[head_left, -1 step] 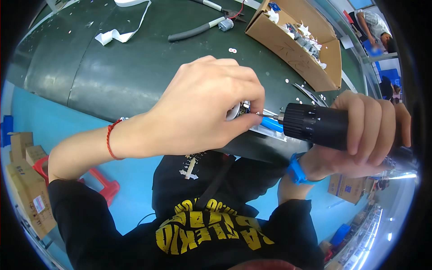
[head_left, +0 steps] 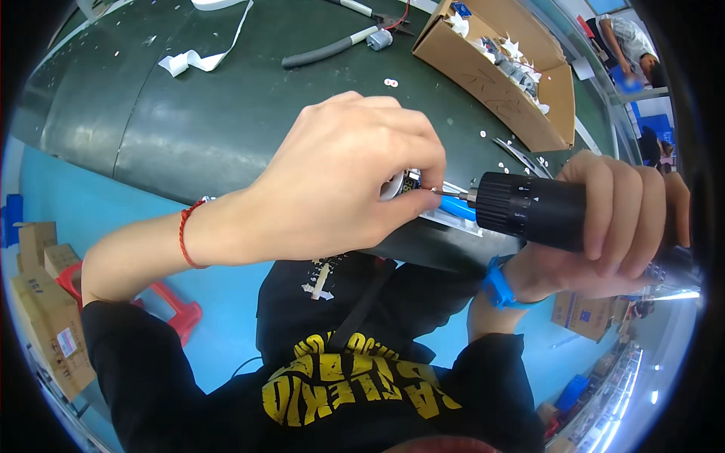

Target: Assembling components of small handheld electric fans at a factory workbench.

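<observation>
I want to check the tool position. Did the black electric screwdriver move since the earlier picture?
No. The black electric screwdriver sits at the same spot relative to the cardboard box, its tip at the small part under the left hand.

Nothing is registering as changed between the earlier picture and this one, since the two are falling on the same instant. The left hand [head_left: 340, 181] is showing no shift, and its fingers [head_left: 411, 204] are pinching the small white part [head_left: 400, 183] at the edge of the dark green tabletop [head_left: 226, 128] just as before. The right hand [head_left: 615, 226] is gripping the black cylindrical power screwdriver [head_left: 529, 211] at the same angle, with the metal bit [head_left: 449, 194] meeting the part at the same point. The only difference is that the picture is appearing at a larger size
</observation>
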`<state>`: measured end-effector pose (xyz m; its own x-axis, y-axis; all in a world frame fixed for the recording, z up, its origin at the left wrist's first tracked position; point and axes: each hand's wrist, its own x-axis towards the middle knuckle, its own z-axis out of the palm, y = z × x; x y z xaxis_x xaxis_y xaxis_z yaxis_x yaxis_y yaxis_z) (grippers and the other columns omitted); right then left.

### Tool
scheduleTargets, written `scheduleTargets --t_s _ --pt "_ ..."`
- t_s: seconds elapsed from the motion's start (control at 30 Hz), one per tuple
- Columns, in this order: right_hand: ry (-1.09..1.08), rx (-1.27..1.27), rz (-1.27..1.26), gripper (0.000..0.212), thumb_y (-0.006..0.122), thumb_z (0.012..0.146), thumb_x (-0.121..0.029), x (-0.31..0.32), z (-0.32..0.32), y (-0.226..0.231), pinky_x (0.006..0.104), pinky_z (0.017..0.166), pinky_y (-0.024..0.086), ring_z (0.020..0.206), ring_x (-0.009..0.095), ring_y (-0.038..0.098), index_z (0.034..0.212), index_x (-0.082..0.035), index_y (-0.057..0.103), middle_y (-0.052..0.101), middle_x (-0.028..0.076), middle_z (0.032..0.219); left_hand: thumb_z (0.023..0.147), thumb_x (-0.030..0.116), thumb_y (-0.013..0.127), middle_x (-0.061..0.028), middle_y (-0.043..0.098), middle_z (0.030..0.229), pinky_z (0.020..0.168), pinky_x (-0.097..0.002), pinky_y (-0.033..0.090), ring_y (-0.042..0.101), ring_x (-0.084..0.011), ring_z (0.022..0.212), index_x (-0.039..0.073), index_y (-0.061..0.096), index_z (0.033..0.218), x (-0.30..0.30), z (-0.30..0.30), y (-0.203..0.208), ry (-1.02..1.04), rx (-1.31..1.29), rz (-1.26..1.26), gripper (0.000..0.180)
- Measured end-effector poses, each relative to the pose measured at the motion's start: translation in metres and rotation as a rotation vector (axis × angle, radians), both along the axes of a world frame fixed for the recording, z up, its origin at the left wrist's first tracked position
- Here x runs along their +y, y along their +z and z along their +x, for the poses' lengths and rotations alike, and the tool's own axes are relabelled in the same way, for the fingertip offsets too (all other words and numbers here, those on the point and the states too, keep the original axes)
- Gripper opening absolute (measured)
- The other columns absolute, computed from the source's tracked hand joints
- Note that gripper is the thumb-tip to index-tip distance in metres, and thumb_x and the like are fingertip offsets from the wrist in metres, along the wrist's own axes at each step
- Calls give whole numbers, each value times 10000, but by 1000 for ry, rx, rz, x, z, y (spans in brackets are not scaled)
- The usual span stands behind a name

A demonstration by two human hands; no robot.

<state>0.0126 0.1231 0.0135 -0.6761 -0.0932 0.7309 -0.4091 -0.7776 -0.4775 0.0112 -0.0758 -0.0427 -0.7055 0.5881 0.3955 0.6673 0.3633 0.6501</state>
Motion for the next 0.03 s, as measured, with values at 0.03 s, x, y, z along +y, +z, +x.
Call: scheduleTargets --t_s 0.03 --pt "-3 -6 -3 299 578 932 -442 0 0 -1 220 528 509 513 97 588 876 -147 571 589 -23 609 691 63 762 11 669 888 684 -328 428 592 -195 761 90 647 744 1 -1 -1 5 13 23 130"
